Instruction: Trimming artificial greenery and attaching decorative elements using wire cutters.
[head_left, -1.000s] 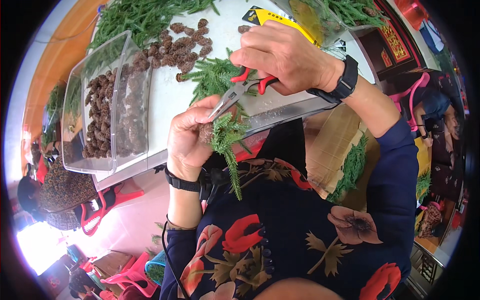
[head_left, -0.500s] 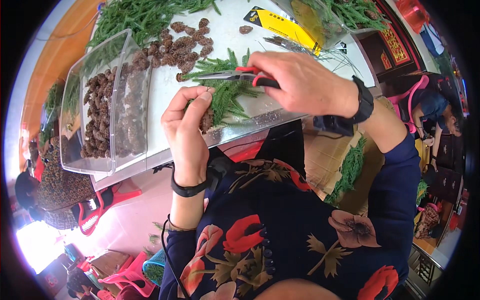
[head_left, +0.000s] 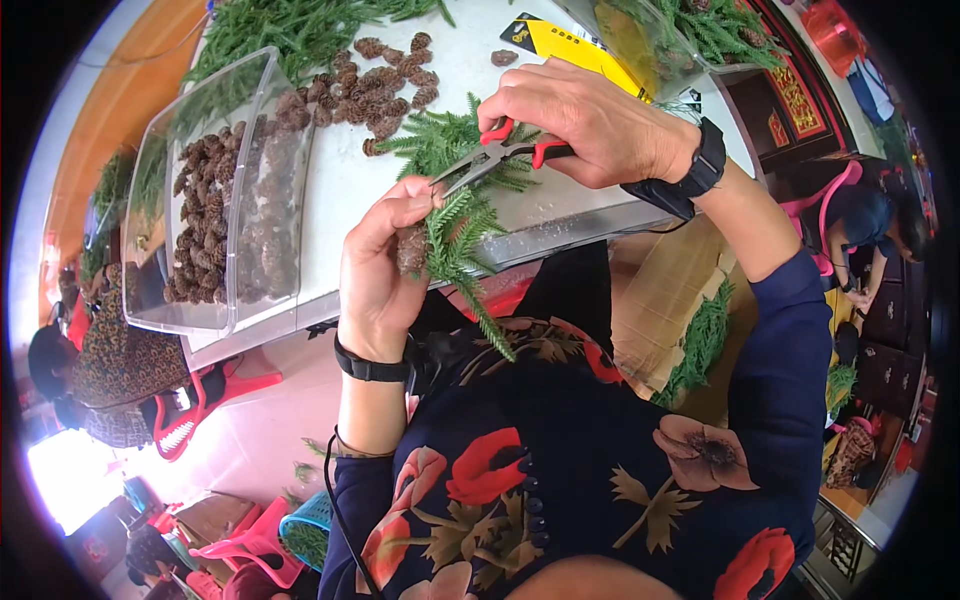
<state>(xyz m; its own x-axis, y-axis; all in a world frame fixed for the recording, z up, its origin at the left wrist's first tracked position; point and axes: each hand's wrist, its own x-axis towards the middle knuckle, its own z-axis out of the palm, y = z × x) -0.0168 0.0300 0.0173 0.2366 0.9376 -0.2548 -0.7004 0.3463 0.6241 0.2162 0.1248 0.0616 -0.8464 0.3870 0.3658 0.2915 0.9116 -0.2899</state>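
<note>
Red-and-black handled long-nose pliers (head_left: 487, 158) are gripped in my right hand (head_left: 600, 120), their jaws apart and pointing down to the left. The jaw tips come right up to the fingertips of my left hand (head_left: 385, 240). Pinched in that hand is a green artificial pine sprig (head_left: 462, 235) with a brown pine cone (head_left: 410, 250) against it; the sprig hangs past the table's front edge. Behind it, another green sprig (head_left: 430, 140) lies on the white table (head_left: 345, 185).
Left on the table stands a clear plastic bin (head_left: 232, 250) of pine cones. Loose pine cones (head_left: 370, 90) lie behind my hands. Farther off are a pile of greenery (head_left: 290, 35), a yellow-and-black package (head_left: 570, 50) and another clear box (head_left: 650, 45). People sit at both sides.
The pliers have opened and swung so their tips point down at my left fingertips. My left hand has turned, bringing the cone and sprig into fuller view over the table edge.
</note>
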